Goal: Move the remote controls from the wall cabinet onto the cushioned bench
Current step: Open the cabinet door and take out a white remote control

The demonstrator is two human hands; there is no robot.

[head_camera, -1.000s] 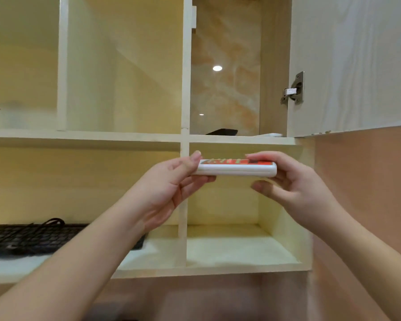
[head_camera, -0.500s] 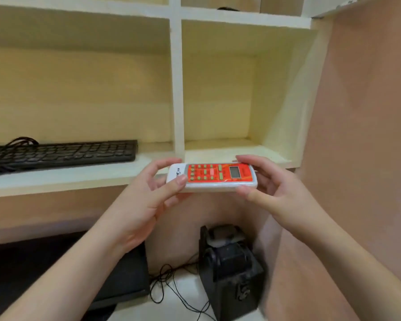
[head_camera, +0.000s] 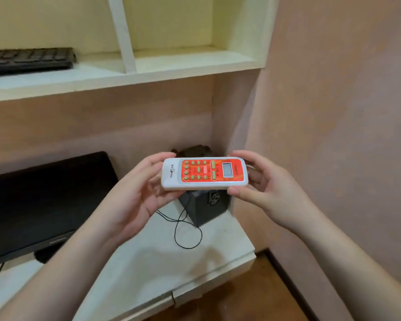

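Both hands, left hand (head_camera: 134, 200) and right hand (head_camera: 271, 193), pinch the white, orange-faced rectangular plastic remote control (head_camera: 204, 173) by its ends; carry it level

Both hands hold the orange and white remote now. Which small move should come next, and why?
Probably turn away from the shelf, carrying the remote level. The left hand and right hand grip its two ends above the desk, and no cushioned bench is in view.
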